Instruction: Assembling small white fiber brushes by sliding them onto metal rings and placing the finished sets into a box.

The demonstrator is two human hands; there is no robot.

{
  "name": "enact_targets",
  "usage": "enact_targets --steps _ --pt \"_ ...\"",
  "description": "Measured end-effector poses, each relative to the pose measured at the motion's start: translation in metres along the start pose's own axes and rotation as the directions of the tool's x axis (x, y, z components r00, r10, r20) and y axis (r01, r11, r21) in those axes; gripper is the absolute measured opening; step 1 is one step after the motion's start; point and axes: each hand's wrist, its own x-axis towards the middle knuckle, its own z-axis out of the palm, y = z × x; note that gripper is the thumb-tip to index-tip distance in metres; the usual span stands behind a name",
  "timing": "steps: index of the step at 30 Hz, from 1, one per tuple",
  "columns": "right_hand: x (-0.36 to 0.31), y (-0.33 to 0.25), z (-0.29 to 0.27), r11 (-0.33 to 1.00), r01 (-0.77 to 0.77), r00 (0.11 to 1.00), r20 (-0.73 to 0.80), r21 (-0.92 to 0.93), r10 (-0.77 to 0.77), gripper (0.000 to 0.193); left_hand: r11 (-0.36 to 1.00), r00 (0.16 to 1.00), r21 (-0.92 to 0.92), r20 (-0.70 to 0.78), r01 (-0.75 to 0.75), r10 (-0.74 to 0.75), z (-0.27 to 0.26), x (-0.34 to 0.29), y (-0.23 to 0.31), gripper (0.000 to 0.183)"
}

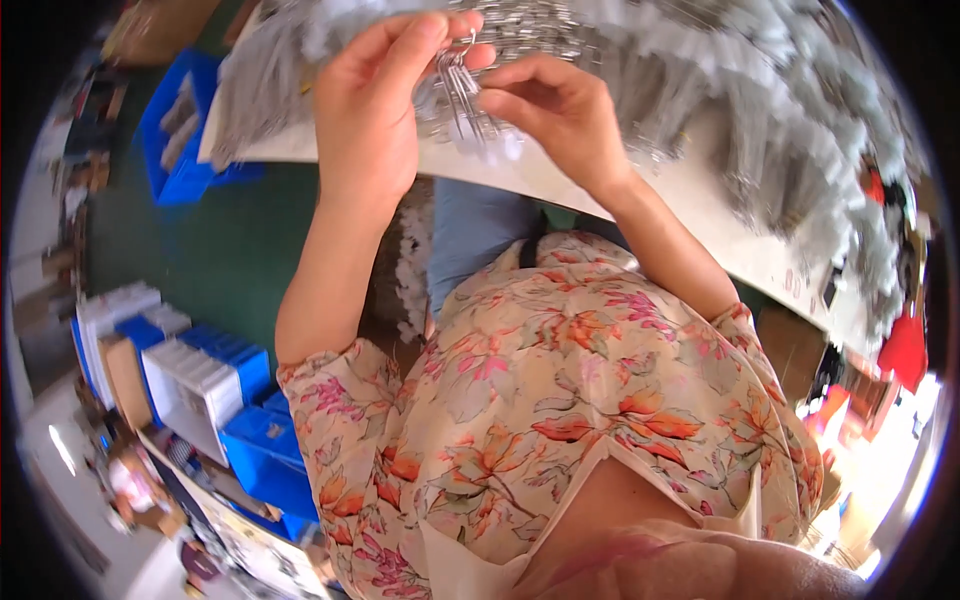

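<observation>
Above the near table edge, my left hand (375, 100) is closed, pinching a small silvery metal ring (472, 40) between thumb and fingers. From that ring hangs a bunch of thin, long metal pieces (462, 95) with pale, translucent lower ends; their exact kind is too small to make out. My right hand (560, 110) is closed too, thumb and forefinger pinching at the right side of this bunch. Just beyond both hands lies a heap of shiny metal pieces (530, 30) on the white table (690, 205).
Bundles of grey, thin strands with fluffy pale tops (740, 110) cover much of the table, left and right. A blue crate (165, 130) holding grey bundles stands left of it on the green floor (240, 240). Blue and white bins (225, 390) are stacked at the lower left.
</observation>
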Motion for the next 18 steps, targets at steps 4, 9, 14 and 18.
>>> enact_targets --steps 4,9,14,18 --pt "-0.013 0.034 -0.007 0.971 -0.101 0.993 0.039 -0.219 0.112 0.015 0.990 0.965 0.132 -0.260 0.051 -0.015 -0.039 -0.017 0.036 0.016" --pt "-0.045 0.073 -0.017 0.885 -0.322 0.923 0.096 -0.336 0.372 0.012 0.816 0.957 0.500 -0.164 0.291 -0.241 -0.107 -0.075 0.041 0.016" --pt "-0.057 0.074 -0.006 0.845 -0.168 0.962 0.103 -0.508 0.253 0.008 0.238 0.820 0.889 -0.220 0.391 -0.528 -0.159 -0.138 -0.103 0.013" --pt "-0.059 0.069 -0.006 0.816 -0.149 0.971 0.071 -0.559 0.226 0.008 0.180 0.833 0.982 0.057 0.052 -0.551 -0.175 -0.150 -0.213 0.014"
